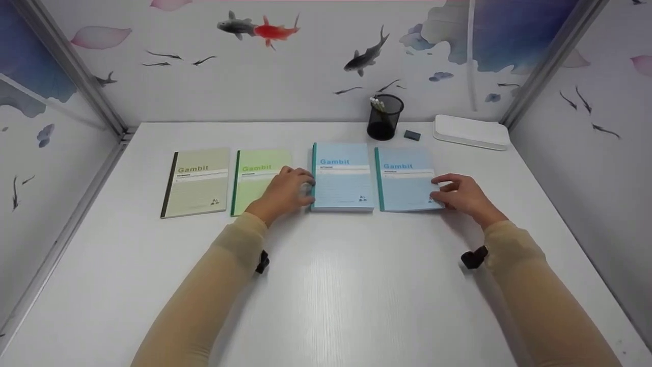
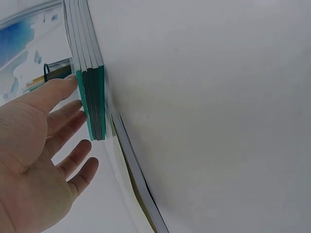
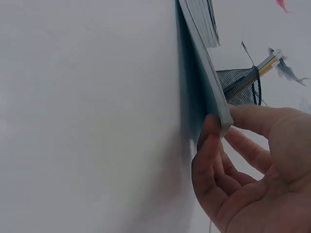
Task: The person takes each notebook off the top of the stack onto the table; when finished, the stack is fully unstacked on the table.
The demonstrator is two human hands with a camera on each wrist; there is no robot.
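One blue notebook [image 1: 407,186], at the right end of a row on the white table [image 1: 326,295], is pinched at its right edge by the right hand [image 1: 466,196]; the right wrist view shows fingers on both faces and that corner raised off the surface. Just left of it lies a stack of blue notebooks [image 1: 342,188], evenly piled with teal and darker spines. The left hand [image 1: 282,192] rests its fingertips against the stack's spine side, thumb and fingers apart with a wide gap, gripping nothing. Beneath and beside this hand is a green notebook [image 1: 254,178], its right part hidden, and a khaki notebook [image 1: 196,191] with a black spine lies flat at the row's left end. Behind the notebooks stand a black mesh cup [image 1: 384,122] holding pens [image 1: 377,104], a small dark block [image 1: 412,135] beside it, and a white case [image 1: 471,131] near the back right corner. Beige sleeves [image 1: 214,285] cover both forearms.
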